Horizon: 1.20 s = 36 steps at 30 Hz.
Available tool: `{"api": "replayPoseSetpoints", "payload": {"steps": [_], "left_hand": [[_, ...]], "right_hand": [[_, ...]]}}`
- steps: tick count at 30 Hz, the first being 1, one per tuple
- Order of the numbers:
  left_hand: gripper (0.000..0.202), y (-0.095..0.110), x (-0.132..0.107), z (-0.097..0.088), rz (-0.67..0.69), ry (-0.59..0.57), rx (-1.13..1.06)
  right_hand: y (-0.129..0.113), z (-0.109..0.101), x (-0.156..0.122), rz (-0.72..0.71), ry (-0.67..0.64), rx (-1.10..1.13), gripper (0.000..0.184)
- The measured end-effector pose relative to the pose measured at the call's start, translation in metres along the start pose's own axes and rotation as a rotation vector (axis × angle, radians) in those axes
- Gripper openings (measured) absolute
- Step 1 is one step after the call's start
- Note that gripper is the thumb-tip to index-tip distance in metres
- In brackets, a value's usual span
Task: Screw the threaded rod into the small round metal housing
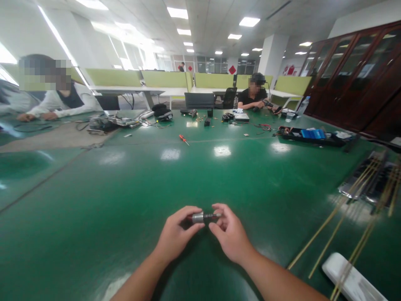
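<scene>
My left hand [178, 230] pinches a small metal cylinder with a thin shaft [198, 218], perhaps a small motor, between thumb and fingers. The cylinder is silver with a dark reddish part toward my left palm, and it lies level above the green table. Its dark, ridged shaft points right. My right hand [230, 232] is at the shaft's end, thumb and index finger spread below and above it. The other right fingers curl behind the tip; whether they touch it is hard to see.
On the green table [150, 179] lies a red screwdriver [184, 139] farther off. Thin wooden sticks [326, 228] and a white object [351, 276] are at the right. A black tray [300, 136] holds blue items. Two people sit across the table among tools and parts.
</scene>
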<state>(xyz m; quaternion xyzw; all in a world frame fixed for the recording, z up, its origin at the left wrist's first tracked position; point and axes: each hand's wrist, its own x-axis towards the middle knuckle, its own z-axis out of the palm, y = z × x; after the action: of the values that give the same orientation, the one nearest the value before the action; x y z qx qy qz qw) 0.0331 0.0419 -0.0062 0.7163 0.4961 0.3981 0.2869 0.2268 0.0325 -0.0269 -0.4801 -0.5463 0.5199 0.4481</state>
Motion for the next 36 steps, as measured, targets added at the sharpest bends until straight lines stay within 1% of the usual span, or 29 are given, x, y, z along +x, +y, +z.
{"api": "replayPoseSetpoints", "payload": {"steps": [5, 11, 17, 23, 32, 36], "left_hand": [[0.024, -0.0017, -0.0031, 0.0012, 0.046, -0.038, 0.005], [0.024, -0.0032, -0.0016, 0.0022, 0.041, -0.012, 0.005], [0.024, -0.0014, -0.0012, 0.0028, 0.065, -0.019, 0.014], [0.023, 0.0026, -0.0019, 0.0037, 0.091, -0.016, 0.018], [0.023, 0.0038, -0.0026, 0.0039, 0.066, -0.028, 0.031], [0.023, 0.0027, -0.0021, 0.0036, 0.057, -0.021, 0.025]], "right_hand": [[-0.0018, 0.0003, -0.0009, 0.006, -0.004, -0.009, 0.034], [-0.0065, 0.0001, -0.0029, -0.02, -0.022, -0.049, 0.02], [-0.008, -0.0011, -0.0034, -0.043, -0.028, -0.063, 0.016], [-0.0052, -0.0016, -0.0019, -0.021, -0.032, -0.075, 0.016], [-0.007, -0.0028, -0.0043, -0.036, -0.037, -0.074, 0.014], [-0.0066, -0.0029, -0.0036, -0.02, -0.034, -0.057, 0.015]]}}
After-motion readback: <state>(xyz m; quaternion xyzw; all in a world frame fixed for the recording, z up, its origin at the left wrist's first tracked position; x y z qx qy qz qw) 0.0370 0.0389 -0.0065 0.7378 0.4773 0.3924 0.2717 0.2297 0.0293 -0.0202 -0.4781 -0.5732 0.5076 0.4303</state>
